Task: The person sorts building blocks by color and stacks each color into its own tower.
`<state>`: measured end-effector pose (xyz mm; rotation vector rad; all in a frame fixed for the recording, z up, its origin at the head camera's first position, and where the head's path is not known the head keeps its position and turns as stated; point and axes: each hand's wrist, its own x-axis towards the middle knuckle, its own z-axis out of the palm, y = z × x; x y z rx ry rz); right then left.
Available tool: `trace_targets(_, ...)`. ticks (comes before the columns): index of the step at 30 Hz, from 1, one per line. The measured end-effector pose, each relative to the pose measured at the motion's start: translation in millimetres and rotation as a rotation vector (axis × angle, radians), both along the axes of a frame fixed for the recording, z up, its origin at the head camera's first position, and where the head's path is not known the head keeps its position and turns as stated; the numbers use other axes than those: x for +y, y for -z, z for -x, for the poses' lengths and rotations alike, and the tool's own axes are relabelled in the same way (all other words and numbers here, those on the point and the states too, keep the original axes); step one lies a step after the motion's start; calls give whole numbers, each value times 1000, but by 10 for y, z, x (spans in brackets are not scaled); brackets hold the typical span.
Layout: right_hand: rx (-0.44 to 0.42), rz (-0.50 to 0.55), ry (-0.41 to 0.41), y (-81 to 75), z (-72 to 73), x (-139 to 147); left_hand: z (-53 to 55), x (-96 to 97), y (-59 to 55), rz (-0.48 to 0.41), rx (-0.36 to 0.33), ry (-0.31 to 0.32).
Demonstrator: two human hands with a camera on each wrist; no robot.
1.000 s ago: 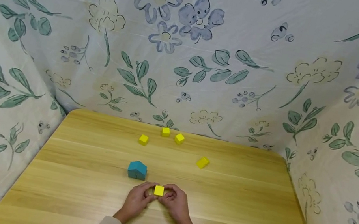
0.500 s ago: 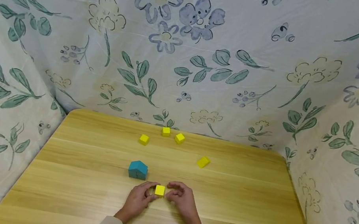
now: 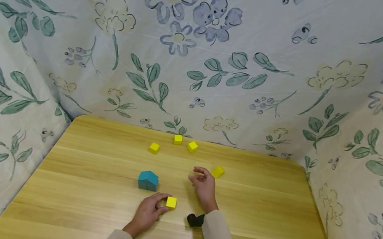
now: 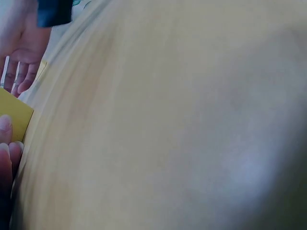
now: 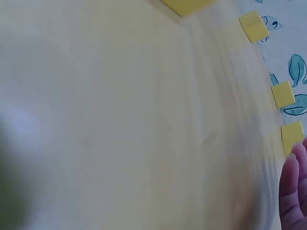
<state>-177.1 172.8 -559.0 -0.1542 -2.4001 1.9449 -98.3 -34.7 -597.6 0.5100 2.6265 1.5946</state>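
In the head view my left hand (image 3: 148, 213) pinches a yellow cube (image 3: 171, 202) between thumb and fingers, near the front middle of the table. The left wrist view catches that cube (image 4: 15, 112) at its left edge, with fingertips against it. My right hand (image 3: 205, 187) is empty, its fingers loosely bent, just left of and in front of another yellow block (image 3: 218, 171). A blue house-shaped block (image 3: 147, 180), with a seam down its front, stands just beyond the left hand.
Further back on the wooden table (image 3: 87, 186) are more yellow cubes, one at left (image 3: 154, 148) and a pair near the far edge, a left cube (image 3: 177, 139) and a right cube (image 3: 192, 146). Flowered cloth (image 3: 201, 65) walls the back and sides.
My right hand has let go of the yellow cube and moved forward and right, close to the block at right. The left hand stays in place, still holding the cube.
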Motion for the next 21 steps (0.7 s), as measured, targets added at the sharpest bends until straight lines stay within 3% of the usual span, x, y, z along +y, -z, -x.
trace_targets(5,0,-45,32,-43,347,-47,19,-16,8,6,-1,-2)
trace_targets(11,-33,-89,70,20,716,-86,25,-29,-15,14,-21,-9)
trace_targets(21,-82,-117,165,100,991,-130,9,-5,-38,20,-51,12)
